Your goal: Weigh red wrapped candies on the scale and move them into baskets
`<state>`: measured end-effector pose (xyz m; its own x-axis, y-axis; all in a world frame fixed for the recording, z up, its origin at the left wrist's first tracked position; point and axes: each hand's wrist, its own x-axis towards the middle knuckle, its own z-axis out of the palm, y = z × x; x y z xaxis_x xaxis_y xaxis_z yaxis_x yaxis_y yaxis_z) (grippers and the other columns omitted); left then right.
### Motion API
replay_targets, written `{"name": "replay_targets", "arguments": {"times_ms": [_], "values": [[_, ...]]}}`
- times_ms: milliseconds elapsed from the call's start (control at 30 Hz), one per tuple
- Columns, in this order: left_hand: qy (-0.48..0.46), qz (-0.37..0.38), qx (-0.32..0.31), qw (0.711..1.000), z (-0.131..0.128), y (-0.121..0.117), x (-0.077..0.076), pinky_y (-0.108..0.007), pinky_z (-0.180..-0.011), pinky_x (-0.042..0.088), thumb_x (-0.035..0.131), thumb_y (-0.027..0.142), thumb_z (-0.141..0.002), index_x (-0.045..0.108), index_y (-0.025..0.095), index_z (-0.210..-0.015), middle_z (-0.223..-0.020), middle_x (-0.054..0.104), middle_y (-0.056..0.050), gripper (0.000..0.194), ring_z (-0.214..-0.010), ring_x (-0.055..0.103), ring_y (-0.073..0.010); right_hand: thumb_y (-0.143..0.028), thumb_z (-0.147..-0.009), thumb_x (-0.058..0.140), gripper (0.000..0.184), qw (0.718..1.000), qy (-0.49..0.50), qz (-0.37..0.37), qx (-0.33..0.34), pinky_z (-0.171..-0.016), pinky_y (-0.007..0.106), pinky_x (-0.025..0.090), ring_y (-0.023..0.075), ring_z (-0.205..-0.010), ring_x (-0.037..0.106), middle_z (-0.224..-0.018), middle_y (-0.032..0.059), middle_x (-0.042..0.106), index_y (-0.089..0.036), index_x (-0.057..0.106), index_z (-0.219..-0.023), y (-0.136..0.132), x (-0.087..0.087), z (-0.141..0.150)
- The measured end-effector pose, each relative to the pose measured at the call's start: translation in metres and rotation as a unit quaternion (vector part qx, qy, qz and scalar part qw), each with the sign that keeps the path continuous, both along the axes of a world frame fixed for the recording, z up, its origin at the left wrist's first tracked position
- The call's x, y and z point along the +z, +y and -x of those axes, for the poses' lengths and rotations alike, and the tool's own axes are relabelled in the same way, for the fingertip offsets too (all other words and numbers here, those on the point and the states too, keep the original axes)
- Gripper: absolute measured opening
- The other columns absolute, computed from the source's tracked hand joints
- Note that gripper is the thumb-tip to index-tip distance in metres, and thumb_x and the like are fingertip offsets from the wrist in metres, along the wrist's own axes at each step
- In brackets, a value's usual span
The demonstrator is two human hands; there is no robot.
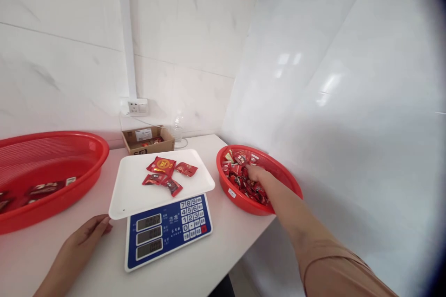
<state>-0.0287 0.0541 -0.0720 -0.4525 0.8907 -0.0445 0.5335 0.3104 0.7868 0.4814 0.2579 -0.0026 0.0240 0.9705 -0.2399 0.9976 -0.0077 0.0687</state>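
My left hand (87,236) rests by the near left corner of the scale's white tray (130,195), its thumb and fingers pressed together; anything between them is hidden. On the tray lie a larger red packet with a gold emblem (161,165) and several small red packets (186,169). Below the tray, the blue panel of the digital scale (170,232) has lit number displays and a keypad. My right hand (255,174) reaches down into the right red basket (237,199), among many small wrapped packets (244,185). Its fingertips are hidden by the packets.
A larger red basket (94,167) with some dark red packets (45,189) stands at the left. Behind the scale are a cardboard box (149,146) with packets inside and a clear plastic bottle (178,130). Walls close off the back and right; the table's edge runs below the right basket.
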Motion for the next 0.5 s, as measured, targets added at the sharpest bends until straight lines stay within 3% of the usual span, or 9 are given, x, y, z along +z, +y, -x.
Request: {"name": "replay_targets", "arguments": {"times_ms": [100,233,400,500], "values": [[-0.030,0.003,-0.033,0.999,-0.007,-0.005,0.012,-0.036,-0.082,0.048,0.043,0.059,-0.069,0.059,0.026,-0.090,-0.087,0.069,-0.003,0.042,-0.090,0.062,-0.0250,-0.030,-0.088,0.053,0.026,1.000,-0.001,-0.020,-0.007,-0.082,0.039,0.047,0.0190,-0.094,0.059,-0.108,0.0080,0.060,-0.014,0.057,-0.108,-0.005,0.002,-0.003],[-0.032,0.001,-0.032,0.999,-0.012,-0.008,0.018,-0.034,-0.080,0.047,0.041,0.058,-0.071,0.059,0.025,-0.090,-0.086,0.068,-0.003,0.042,-0.088,0.061,-0.0243,-0.018,-0.083,0.048,0.019,0.998,-0.002,-0.067,-0.016,-0.075,0.032,0.043,0.0237,-0.090,0.062,-0.093,0.0131,0.067,-0.014,0.066,-0.085,-0.016,0.011,-0.009],[-0.044,0.003,-0.036,0.998,-0.014,-0.009,0.020,-0.033,-0.080,0.045,0.040,0.057,-0.073,0.058,0.025,-0.091,-0.084,0.066,-0.003,0.041,-0.087,0.061,-0.0234,-0.039,-0.082,0.045,0.029,0.991,0.034,-0.126,-0.020,-0.071,0.029,0.042,0.0244,-0.089,0.062,-0.096,0.0101,0.068,-0.018,0.066,-0.083,-0.032,0.028,-0.019],[-0.058,0.001,-0.039,0.998,-0.014,-0.009,0.017,-0.033,-0.081,0.044,0.041,0.056,-0.074,0.058,0.025,-0.092,-0.086,0.066,-0.002,0.040,-0.089,0.060,-0.0227,-0.046,-0.076,0.049,0.029,0.969,0.106,-0.218,-0.052,-0.064,0.029,0.042,0.0227,-0.076,0.062,-0.082,0.0063,0.068,-0.020,0.062,-0.077,-0.040,0.034,-0.021]]}}
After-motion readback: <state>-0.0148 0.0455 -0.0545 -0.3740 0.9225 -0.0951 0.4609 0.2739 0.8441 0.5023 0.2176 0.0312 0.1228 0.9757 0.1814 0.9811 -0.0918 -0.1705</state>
